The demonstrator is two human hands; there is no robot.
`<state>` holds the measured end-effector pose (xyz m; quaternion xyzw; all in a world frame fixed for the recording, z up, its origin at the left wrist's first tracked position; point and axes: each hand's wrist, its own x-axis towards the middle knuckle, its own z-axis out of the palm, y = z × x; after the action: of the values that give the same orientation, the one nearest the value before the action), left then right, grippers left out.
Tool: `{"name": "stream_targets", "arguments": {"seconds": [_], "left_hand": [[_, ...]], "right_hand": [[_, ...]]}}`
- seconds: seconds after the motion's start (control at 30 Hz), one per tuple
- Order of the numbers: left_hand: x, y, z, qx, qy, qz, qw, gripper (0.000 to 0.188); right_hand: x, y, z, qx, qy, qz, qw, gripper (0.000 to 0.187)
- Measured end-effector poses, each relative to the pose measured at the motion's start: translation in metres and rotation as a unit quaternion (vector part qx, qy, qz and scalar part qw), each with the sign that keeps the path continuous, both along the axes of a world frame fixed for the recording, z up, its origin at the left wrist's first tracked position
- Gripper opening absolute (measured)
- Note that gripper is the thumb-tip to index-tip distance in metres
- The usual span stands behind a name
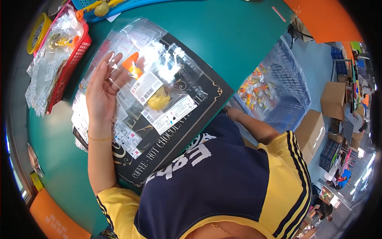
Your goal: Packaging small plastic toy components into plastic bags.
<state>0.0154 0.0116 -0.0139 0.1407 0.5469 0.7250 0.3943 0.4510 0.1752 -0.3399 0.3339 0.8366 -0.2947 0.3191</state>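
My left hand (102, 93) is palm up with its fingers loosely curled and apart, beside and partly under the clear film of plastic bags. Next to its fingers, a clear bag holds an orange piece (132, 65), a yellow rounded toy (159, 99) and a white label with a barcode (146, 87). More clear bags (140, 32) and printed paper slips (126, 137) lie around it on a black board (159, 149) with gold scrollwork. My right hand (229, 111) is low at the table's right edge, beside the blue crate; its fingers are mostly hidden.
At the left, a red basket (75, 59) holds clear bags, with a yellow bowl (38, 34) behind it. A blue tray (119, 8) stands at the far edge of the green table (223, 28). On the right, a lined blue crate (292, 95) contains many bagged toys; cardboard boxes (333, 99) stand beyond.
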Motion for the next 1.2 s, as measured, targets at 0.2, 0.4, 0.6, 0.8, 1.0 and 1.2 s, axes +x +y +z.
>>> {"name": "stream_targets", "arguments": {"seconds": [0.2,0.4,0.6,0.8,1.0,1.2], "left_hand": [[-0.002,-0.011,0.002,0.011,-0.008,-0.013,1.000,0.036],[0.000,-0.003,0.006,0.007,-0.047,-0.034,0.998,0.039],[-0.004,-0.013,0.006,0.035,-0.056,-0.065,0.996,0.041],[0.000,-0.007,0.016,0.036,-0.053,-0.100,0.993,0.045],[-0.006,-0.008,0.011,0.048,-0.072,-0.099,0.991,0.046],[0.003,-0.010,0.014,0.028,-0.053,-0.125,0.990,0.048]], "right_hand": [[-0.041,0.012,0.065,0.030,-0.202,0.156,0.967,0.031],[-0.106,0.059,0.301,-0.172,0.025,0.228,0.958,0.030],[-0.222,0.074,0.462,-0.140,0.450,0.235,0.850,0.015],[-0.359,0.057,0.441,-0.193,0.356,0.219,0.888,0.020],[-0.392,0.048,0.420,-0.117,0.271,0.406,0.865,0.027],[-0.382,0.050,0.418,-0.296,0.203,0.149,0.921,0.020]]}}
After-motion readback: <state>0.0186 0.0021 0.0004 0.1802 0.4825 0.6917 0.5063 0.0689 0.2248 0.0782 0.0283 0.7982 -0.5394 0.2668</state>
